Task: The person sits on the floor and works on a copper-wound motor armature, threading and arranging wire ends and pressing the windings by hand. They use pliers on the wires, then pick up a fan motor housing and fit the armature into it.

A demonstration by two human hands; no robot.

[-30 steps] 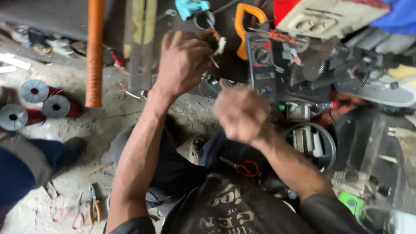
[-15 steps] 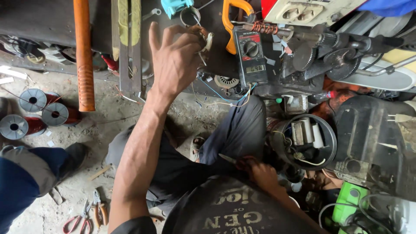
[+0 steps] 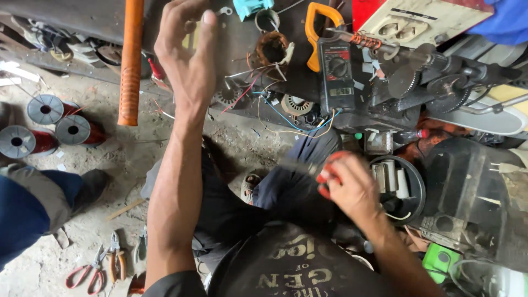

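My left hand (image 3: 187,55) is raised over the dark workbench (image 3: 236,38) with its fingers spread and nothing in it. Just to its right lies a small motor coil (image 3: 272,49) with copper winding and loose coloured wires (image 3: 280,113). My right hand (image 3: 352,190) is low over my lap, closed around a red-handled tool (image 3: 329,165) whose blurred shaft points left. A black clamp meter with orange jaws (image 3: 335,71) lies on the bench above my right hand.
An orange tube (image 3: 131,60) stands left of my left arm. Three wire spools (image 3: 47,110) sit on the floor. Another person's blue trouser leg (image 3: 27,203) is at left. Pliers (image 3: 113,258) and red scissors (image 3: 82,275) lie below. Gears (image 3: 434,82) and a round black tub (image 3: 410,190) crowd the right.
My left hand has come off the coil and spread open. My right hand has risen from my lap, gripping the red-handled tool.
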